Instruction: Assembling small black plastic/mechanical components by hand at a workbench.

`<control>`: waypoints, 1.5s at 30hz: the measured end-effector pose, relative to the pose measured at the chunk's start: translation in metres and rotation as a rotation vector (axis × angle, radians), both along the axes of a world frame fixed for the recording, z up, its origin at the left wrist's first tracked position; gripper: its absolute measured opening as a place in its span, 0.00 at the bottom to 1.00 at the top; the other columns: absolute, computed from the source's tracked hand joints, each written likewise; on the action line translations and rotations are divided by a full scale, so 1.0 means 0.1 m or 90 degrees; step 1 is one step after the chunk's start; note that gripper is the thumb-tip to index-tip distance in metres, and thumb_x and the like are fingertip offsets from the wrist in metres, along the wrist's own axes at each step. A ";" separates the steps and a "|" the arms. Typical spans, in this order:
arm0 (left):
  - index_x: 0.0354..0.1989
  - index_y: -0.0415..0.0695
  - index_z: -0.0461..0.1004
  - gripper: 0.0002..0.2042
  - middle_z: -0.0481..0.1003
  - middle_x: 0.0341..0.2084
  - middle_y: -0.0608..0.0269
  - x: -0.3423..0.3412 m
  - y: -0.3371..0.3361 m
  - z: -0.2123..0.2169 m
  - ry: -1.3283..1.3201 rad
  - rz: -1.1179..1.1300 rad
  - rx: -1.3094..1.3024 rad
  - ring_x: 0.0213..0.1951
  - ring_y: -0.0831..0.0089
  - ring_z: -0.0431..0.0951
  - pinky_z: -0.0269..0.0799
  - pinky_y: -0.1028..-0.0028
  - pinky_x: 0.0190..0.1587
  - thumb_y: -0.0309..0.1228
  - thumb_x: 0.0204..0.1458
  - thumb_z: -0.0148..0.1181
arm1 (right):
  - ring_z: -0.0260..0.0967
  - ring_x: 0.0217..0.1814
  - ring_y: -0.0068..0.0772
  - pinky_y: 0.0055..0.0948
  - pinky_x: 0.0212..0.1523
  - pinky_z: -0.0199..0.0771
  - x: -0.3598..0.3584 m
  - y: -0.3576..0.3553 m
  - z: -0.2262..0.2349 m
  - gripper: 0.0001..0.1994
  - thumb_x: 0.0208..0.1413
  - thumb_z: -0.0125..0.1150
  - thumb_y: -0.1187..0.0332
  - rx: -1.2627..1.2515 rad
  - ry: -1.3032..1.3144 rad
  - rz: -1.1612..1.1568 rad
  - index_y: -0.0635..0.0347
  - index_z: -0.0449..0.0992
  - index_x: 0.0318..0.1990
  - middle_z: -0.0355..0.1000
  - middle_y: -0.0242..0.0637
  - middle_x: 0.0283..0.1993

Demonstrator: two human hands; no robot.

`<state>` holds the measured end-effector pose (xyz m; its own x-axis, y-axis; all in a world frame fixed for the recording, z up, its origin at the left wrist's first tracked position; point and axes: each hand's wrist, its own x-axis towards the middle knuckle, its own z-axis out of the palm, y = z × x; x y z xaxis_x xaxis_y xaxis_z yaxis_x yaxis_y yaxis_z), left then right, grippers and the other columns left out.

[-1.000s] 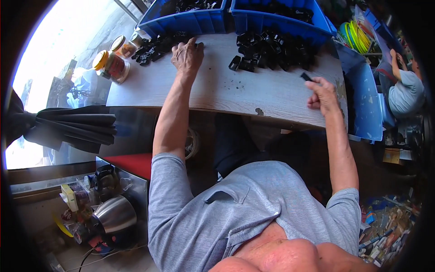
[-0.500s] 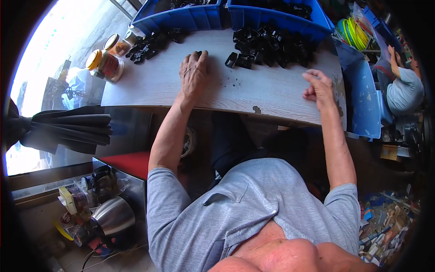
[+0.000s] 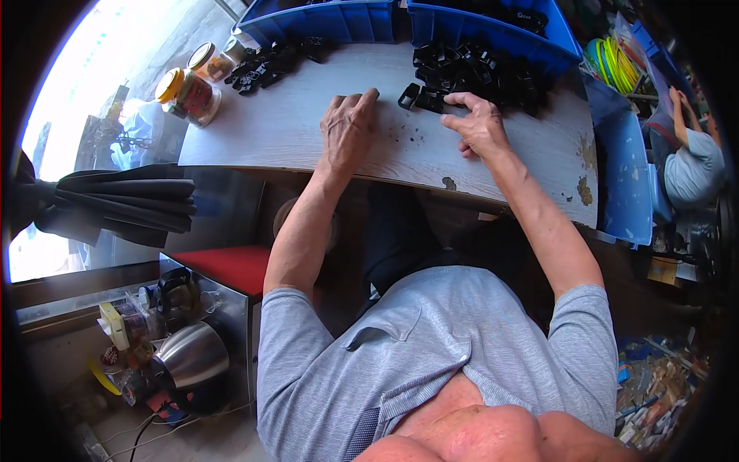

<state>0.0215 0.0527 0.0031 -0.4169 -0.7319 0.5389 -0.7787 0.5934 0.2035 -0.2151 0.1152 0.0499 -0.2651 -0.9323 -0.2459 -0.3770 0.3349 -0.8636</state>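
My left hand (image 3: 348, 129) rests on the whitish wooden table (image 3: 269, 131) with its fingers curled under. Whatever those fingers close on is hidden beneath them. Over the table to the right, my right hand (image 3: 479, 129) has its index finger stretched out and its thumb apart, with nothing seen in its grip. That index fingertip is close to the near edge of a pile of small black plastic parts (image 3: 481, 69). Two of these black parts (image 3: 409, 95) lie at the pile's left end. A smaller heap of black parts (image 3: 265, 68) sits farther left.
Two blue bins (image 3: 331, 25) with black parts stand along the table's far side. Lidded jars (image 3: 188, 96) are at its left end. A light-blue bin (image 3: 625, 173) adjoins the right end. Beyond it, another person (image 3: 693, 165) sits. A steel kettle (image 3: 192, 356) is at lower left.
My right hand has moved left, from the table's right part to the near edge of the large black pile. My left hand stays curled on the table. The whole view has shifted slightly.
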 end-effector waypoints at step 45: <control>0.65 0.55 0.71 0.27 0.75 0.57 0.63 -0.45 0.31 0.04 -0.069 -0.230 0.107 0.59 0.57 0.72 0.67 0.57 0.59 0.25 0.54 0.61 | 0.72 0.19 0.24 0.28 0.18 0.76 -0.06 -0.04 0.01 0.18 0.50 0.65 0.72 0.078 0.018 0.146 0.54 0.79 0.51 0.75 0.34 0.26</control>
<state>-0.0237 0.0840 0.0076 -0.7113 -0.6016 0.3635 -0.5482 0.7985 0.2488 -0.2211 0.1114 0.0507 -0.0581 -0.9328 -0.3557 -0.4782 0.3388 -0.8103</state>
